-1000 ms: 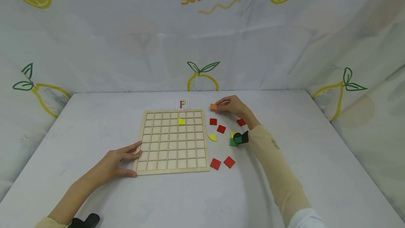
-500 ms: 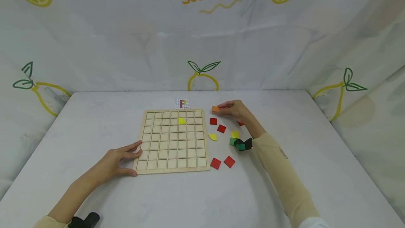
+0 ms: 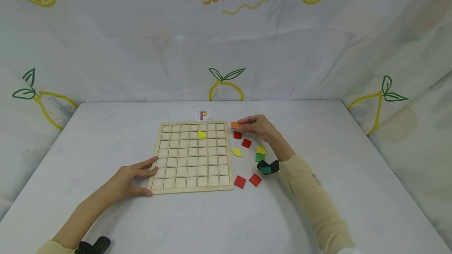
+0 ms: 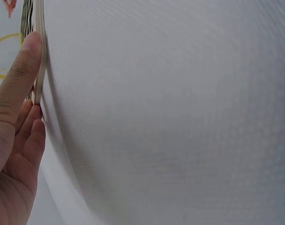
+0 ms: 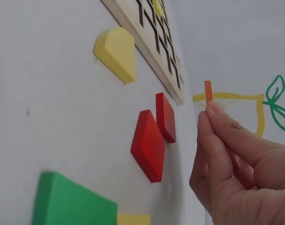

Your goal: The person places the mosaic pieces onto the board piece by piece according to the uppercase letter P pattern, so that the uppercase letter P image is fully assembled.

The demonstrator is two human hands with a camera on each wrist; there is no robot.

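A wooden grid board (image 3: 229, 152) lies on the white table, a yellow quarter-round tile (image 3: 202, 134) in one of its upper cells. My left hand (image 3: 123, 183) rests at the board's front left corner, fingers on the left edge and thumb by the front edge. The left wrist view catches the fingers (image 4: 27, 61) against the board's side. Past the board's far right corner, my right hand (image 3: 259, 126) pinches an orange square tile (image 3: 234, 125) between thumb and fingertips. In the right wrist view the orange tile (image 5: 208, 90) appears edge-on, raised over the table.
Right of the board lie several red square tiles (image 3: 246, 143), another yellow quarter-round tile (image 3: 236, 152), a yellow tile (image 3: 261, 150) and a green tile (image 3: 259, 157). A small card with a coloured grid pattern (image 3: 203, 115) sits behind the board. A lemon-print curtain (image 3: 141, 50) hangs at the back.
My right hand, holding the orange tile, has come slightly nearer and then left, toward the board's far right corner. The left hand keeps its place on the board.
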